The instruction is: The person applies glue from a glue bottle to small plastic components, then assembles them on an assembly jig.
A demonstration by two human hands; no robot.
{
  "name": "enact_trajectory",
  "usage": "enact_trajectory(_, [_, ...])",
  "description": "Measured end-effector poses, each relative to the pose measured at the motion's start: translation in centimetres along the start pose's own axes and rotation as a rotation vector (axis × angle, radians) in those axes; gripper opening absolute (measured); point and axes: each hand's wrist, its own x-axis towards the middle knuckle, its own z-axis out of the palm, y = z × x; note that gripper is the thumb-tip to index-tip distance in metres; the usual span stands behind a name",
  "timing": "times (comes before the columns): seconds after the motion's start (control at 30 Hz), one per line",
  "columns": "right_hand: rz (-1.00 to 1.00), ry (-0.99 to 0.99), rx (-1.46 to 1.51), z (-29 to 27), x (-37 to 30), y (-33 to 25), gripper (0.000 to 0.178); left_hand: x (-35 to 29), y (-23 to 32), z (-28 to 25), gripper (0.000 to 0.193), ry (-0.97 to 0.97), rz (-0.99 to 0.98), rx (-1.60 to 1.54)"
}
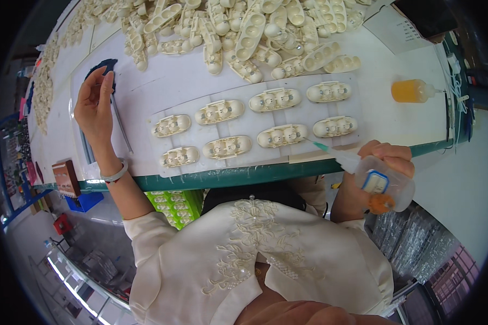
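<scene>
My right hand (390,157) is wrapped round a translucent squeeze bottle (401,187) with a blue-edged label and some orange liquid in its bottom. The bottle's green dispensing needle (321,146) points left, its tip at the right end of a cream oval plastic part (282,135) in the near row. Several such parts stand in two rows on a pale board (238,120). On the left, my left hand (95,105) is raised with nothing in it, its fingers loosely bent and the thumb apart, beside a dark blue cloth (108,66).
A large heap of cream parts (249,32) covers the table's far side. At the right stand a bottle of orange liquid (409,91) and a white carton (393,27). A thin grey rod (121,124) lies by my left wrist. The table has a green edge (244,176).
</scene>
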Motion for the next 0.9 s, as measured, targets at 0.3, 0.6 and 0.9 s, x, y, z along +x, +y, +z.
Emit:
enact_trajectory(0.3, [-0.033, 0.305, -0.098, -1.0, -0.1, 1.0, 0.046, 0.2, -0.5, -0.2, 0.02, -0.025, -0.012, -0.026])
enact_trajectory(0.6, [-0.031, 0.142, -0.141, -1.8, -0.1, 0.9, 0.042, 0.0, -1.0, 0.0, 0.022, -0.114, -0.043, 0.005])
enact_trajectory(0.9, [-0.019, 0.277, -0.185, -1.9, 0.1, 0.8, 0.043, 0.1, -1.1, -0.2, 0.02, -0.092, -0.024, 0.007])
